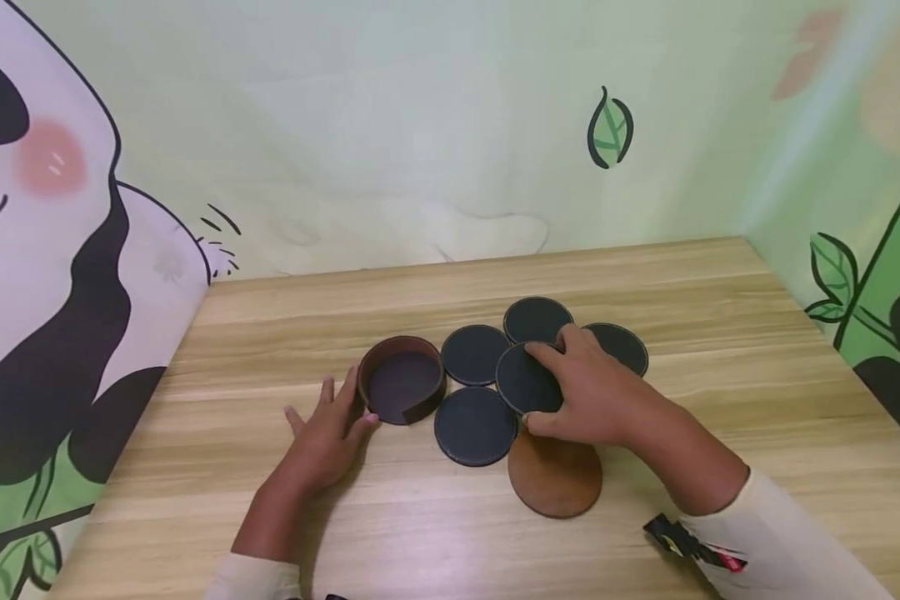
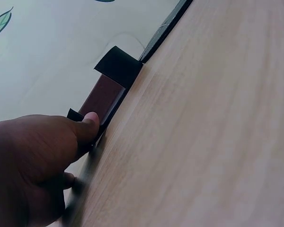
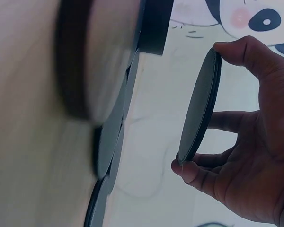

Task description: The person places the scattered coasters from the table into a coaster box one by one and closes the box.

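My right hand (image 1: 596,392) holds a round black coaster (image 3: 199,106) by its edge, thumb on one side and fingers on the other. In the right wrist view that coaster is lifted and tilted, apart from those on the table. My left hand (image 1: 326,442) cups the near left side of a round, dark brown coaster holder (image 1: 425,407), which has a gap in its front wall. The thumb lies at the gap's left end in the left wrist view, while other fingers spread outward. Nothing shows inside the holder in the head view.
Black coasters lie right of the holder: one close beside it (image 1: 475,354), one nearer me (image 1: 475,427), one at the back (image 1: 536,319) and one at the right (image 1: 622,346). A brown coaster (image 1: 555,479) lies in front. A wall (image 1: 420,150) borders the wooden table (image 1: 420,533).
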`<state>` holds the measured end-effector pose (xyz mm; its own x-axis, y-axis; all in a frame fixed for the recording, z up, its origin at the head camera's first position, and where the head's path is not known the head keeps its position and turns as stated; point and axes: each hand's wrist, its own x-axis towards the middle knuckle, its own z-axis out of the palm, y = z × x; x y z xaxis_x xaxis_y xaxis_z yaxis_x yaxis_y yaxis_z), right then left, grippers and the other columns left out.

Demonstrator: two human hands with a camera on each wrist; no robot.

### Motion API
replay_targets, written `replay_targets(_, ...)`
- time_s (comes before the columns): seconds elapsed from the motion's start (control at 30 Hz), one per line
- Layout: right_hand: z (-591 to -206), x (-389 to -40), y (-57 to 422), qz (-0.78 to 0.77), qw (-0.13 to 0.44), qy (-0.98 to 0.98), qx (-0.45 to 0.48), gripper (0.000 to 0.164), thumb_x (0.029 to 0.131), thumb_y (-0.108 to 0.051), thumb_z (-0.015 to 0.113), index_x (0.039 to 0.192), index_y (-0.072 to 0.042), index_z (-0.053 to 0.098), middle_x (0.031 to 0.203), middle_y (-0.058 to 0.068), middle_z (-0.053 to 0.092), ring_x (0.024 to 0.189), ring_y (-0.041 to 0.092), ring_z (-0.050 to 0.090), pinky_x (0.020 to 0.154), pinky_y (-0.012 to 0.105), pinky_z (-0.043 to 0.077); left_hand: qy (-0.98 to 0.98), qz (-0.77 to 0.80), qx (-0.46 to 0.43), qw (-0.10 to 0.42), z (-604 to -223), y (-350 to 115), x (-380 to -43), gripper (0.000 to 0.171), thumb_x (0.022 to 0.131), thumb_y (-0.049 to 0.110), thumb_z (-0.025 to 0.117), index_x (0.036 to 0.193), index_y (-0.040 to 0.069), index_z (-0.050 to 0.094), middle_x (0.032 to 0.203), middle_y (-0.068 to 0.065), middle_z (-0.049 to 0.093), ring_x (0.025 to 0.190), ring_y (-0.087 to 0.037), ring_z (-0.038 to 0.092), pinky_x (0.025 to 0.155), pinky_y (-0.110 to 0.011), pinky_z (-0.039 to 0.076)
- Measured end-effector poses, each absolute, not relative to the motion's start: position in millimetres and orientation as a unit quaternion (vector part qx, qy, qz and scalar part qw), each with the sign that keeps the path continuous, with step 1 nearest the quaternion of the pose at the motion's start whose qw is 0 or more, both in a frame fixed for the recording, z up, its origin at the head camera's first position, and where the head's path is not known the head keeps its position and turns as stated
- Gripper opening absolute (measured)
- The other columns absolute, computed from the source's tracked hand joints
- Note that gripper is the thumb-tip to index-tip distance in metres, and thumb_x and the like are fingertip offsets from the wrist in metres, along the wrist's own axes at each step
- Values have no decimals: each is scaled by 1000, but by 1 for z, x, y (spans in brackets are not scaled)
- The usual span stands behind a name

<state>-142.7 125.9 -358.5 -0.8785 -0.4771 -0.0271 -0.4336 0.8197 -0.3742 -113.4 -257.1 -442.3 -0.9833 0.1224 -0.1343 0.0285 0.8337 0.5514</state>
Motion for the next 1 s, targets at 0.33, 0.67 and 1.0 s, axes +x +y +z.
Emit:
replay_targets(0.33, -339, -164, 74, -170, 89, 948, -255, 87, 91, -50, 76, 166, -16, 49, 144, 23, 47, 126, 35, 50, 91, 50, 61, 954, 286, 33, 87, -440, -260, -113, 82, 115, 36, 55, 178, 13, 6, 178, -28, 24, 170, -50, 0, 116, -89, -21)
replay_targets(0.67, -330, -185, 40, -146, 106, 941, -286, 86, 92, -49, 77, 166, -18, 47, 147, 22, 46, 124, 34, 51, 92, 50, 59, 954, 286, 40, 79, -442, -260, -113, 81, 115, 36, 55, 177, 12, 8, 178, -26, 26, 170, -50, 2, 116, -90, -20)
replay_targets(1.0, -340, -201, 9, -146, 127, 935, -298, 82, 93, -48, 76, 165, -20, 49, 148, 20, 47, 125, 32, 51, 94, 50, 59, 955, 280, 41, 84, -440, -258, -113, 82, 115, 37, 55, 177, 13, 8, 178, -27, 26, 170, -51, 2, 116, -92, -18)
